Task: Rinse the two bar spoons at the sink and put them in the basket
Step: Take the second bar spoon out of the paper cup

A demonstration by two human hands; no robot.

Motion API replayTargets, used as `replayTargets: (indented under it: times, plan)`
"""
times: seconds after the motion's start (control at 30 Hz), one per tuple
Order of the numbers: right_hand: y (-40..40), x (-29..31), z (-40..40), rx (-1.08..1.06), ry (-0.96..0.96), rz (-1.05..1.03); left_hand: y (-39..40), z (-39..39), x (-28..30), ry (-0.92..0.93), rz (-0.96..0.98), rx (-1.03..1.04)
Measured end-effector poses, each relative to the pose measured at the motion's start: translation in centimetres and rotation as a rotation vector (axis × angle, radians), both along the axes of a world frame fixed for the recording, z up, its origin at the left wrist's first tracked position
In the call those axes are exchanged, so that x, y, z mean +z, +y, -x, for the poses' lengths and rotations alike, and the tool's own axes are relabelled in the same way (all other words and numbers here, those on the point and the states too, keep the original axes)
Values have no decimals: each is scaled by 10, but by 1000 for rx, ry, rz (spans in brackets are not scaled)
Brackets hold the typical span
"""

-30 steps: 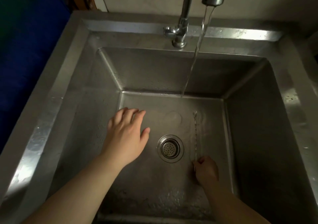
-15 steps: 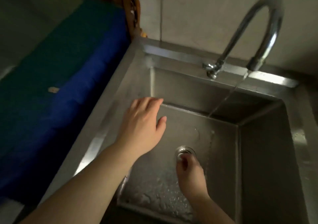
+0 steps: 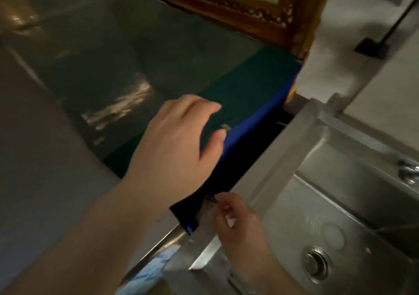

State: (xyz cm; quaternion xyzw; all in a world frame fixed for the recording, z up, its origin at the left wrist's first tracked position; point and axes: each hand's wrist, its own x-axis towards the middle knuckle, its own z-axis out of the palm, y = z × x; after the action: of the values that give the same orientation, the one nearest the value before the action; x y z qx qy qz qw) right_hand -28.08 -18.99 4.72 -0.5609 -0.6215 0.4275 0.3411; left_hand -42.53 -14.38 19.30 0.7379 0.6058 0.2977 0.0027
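The view is blurred. My right hand point(image 3: 235, 220) is over the left rim of the steel sink point(image 3: 272, 158), fingers pinched on a thin dark end that looks like a bar spoon point(image 3: 210, 199). The rest of the spoon is hidden by the hand. My left hand point(image 3: 174, 149) hovers with fingers apart above a green and blue cloth point(image 3: 249, 86) left of the sink, holding nothing. No second spoon and no basket are in view.
The sink's drain point(image 3: 316, 264) and the faucet base point(image 3: 410, 174) lie at the right. A dark shiny counter point(image 3: 90, 68) stretches left. A carved wooden frame point(image 3: 249, 4) stands behind the cloth. Something blue and white point(image 3: 149, 269) sits low by the sink's front corner.
The view has swung left, away from the sink basin. My right hand lifted from the sink floor to the left rim. My left hand moved left over the cloth.
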Motion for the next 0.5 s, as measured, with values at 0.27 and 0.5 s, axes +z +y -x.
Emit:
replayTargets:
  times: [0.27, 0.5]
  plan:
    - [6, 14, 79, 172, 163, 294, -58, 111, -47, -149, 89, 319]
    - [20, 32, 113, 196, 156, 321, -113, 138, -135, -486, 351, 455]
